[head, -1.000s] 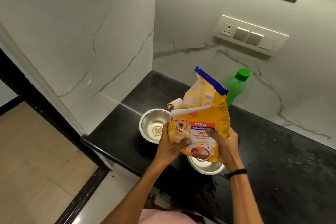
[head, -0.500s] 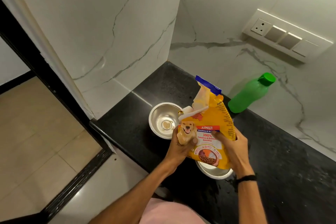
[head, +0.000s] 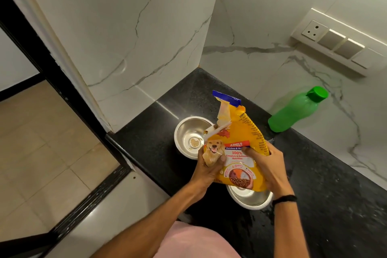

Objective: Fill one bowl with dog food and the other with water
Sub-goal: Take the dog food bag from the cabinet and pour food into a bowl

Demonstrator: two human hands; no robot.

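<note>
Dog food bag [head: 236, 148] tilts further toward far bowl [head: 191, 137].
Left hand [head: 211, 165] and right hand [head: 267, 163], at 6 o'clock, clamp it; pouring is imminent.

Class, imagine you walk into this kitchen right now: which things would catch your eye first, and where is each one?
First the bright yellow dog food bag, held in both hands above the black counter, its torn corner over the far steel bowl. Next the green bottle standing by the marble wall. A second steel bowl sits partly hidden under the bag.

Two bowls [head: 189, 136] [head: 250, 198], one bag [head: 236, 148], one bottle [head: 297, 110]
</note>
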